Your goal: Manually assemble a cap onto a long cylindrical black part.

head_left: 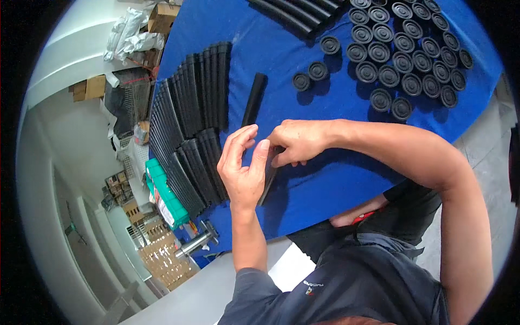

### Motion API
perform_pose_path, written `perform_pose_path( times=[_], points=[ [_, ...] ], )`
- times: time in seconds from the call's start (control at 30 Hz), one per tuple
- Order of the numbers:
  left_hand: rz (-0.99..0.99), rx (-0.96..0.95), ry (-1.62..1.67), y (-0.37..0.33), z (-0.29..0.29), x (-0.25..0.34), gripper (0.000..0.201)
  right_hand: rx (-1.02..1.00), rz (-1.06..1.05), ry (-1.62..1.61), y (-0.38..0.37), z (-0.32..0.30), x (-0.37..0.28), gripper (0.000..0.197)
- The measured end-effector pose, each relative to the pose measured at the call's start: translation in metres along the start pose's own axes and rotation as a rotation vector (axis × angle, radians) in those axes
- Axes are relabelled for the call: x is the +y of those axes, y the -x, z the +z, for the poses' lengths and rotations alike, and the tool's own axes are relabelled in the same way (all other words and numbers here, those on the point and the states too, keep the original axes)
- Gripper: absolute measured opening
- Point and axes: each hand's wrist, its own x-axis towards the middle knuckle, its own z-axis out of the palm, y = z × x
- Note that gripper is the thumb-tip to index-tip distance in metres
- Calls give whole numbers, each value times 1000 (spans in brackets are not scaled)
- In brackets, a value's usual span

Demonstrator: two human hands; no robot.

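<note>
Over the middle of the blue-covered table, my left hand (242,170) is raised with its fingers stretched up and the thumb apart. Close against it on the right, my right hand (295,140) has its fingers curled in; what they grip, if anything, is hidden. A thin greyish strip (268,187) shows below the two hands; its upper part is covered by them. Just beyond my left fingertips lies a single black tube (254,99), its near end close to the hand.
Rows of black tubes (208,89) lie at the left, and more tubes (298,15) at the far edge. Many round black caps (403,62) stand at the far right, with a few apart (317,70). A green box (165,189) and a metal cylinder tool (196,243) sit at the left edge.
</note>
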Motion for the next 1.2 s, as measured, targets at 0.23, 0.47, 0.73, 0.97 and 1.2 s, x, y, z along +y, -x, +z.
perform_pose_path(
  times=[0.23, 0.47, 0.73, 0.97, 1.2],
  points=[
    [33, -49, 29, -18, 17, 10, 29, 40, -64, -31, -3, 4, 7, 28],
    [38, -285, -275, -80, 57, 23, 56, 37, -20, -90, 1, 7, 5, 25],
    [-1, -245, -326, -80, 59, 18, 40, 57, -85, -134, -9, 15, 20, 22],
    [47, 88, -203, -26, 8, -9, 45, 142, -56, -157, -4, 7, 7, 41],
    [-110, 78, -199, 26, -1, -14, 56, 126, 25, -197, -4, 6, 0, 67]
  ],
)
